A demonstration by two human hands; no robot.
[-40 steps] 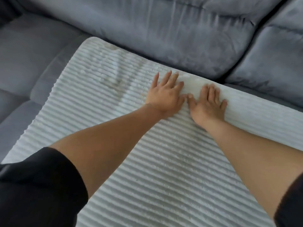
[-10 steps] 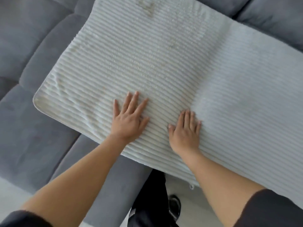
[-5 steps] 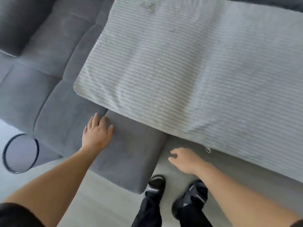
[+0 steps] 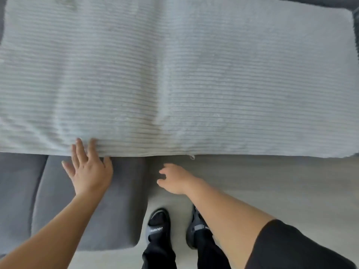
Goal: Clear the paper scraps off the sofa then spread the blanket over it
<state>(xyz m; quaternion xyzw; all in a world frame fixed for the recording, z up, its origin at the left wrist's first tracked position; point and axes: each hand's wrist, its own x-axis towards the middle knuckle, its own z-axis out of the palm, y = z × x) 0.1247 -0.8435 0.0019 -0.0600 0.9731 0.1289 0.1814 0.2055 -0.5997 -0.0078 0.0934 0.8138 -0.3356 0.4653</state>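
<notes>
A pale ribbed blanket (image 4: 178, 74) lies spread flat across the grey sofa (image 4: 87, 210) and fills the upper half of the view. Its near hem runs straight across, with a small loop tag at the middle. My left hand (image 4: 88, 171) is flat with fingers apart, fingertips on the blanket's near hem and palm over the grey seat cushion. My right hand (image 4: 174, 179) hovers below the hem over the floor, fingers loosely curled and holding nothing. No paper scraps are visible.
A grey sofa section juts toward me at lower left. Pale floor (image 4: 272, 181) lies below the blanket's hem at right. My feet in dark slippers (image 4: 158, 226) stand next to the cushion's corner.
Both hands came off the blanket's top and drew back to its near edge. The view swung right, so the blanket now spans the frame; the left hand moved up to the hem.
</notes>
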